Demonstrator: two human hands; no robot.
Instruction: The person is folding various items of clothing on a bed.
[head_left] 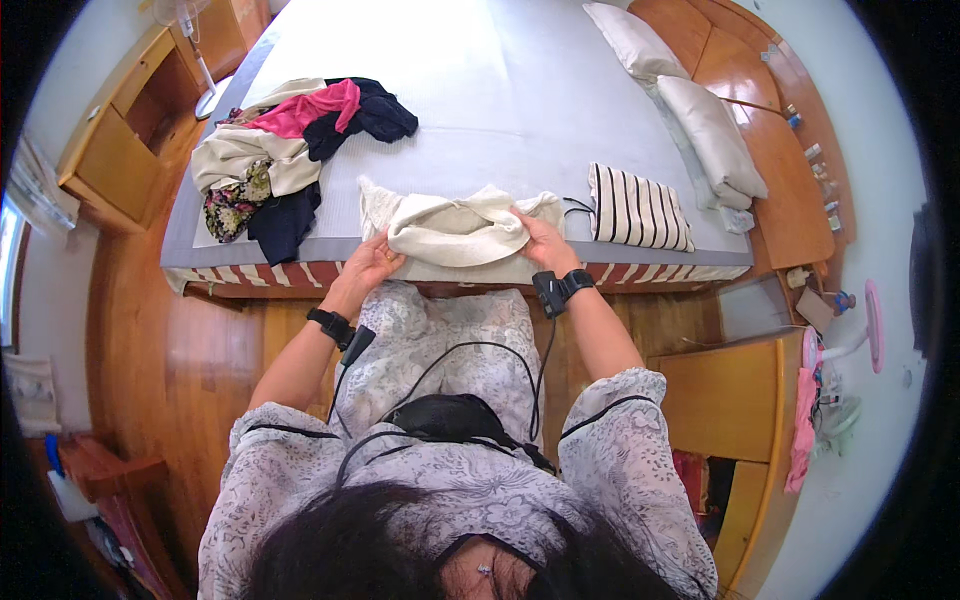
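A cream knitted garment [458, 230], its kind not clear from here, lies bunched at the near edge of the bed. My left hand [373, 262] grips its left end between thumb and fingers. At the opposite end, my right hand [545, 245] pinches the cloth too. The part between my hands is folded over and hangs slightly toward me. To the right of it, a folded black-and-white striped garment [638, 208] rests flat on the bed. Farther left lies a heap of clothes [290, 150] in cream, pink, dark blue and floral cloth.
The bed [480, 110] has a pale cover with a grey border. Two pillows [710, 140] lie along its right side by the wooden headboard [780, 190]. A fan [205, 90] stands at the far left near a wooden cabinet [115, 165]. Cables run from bands on both my wrists.
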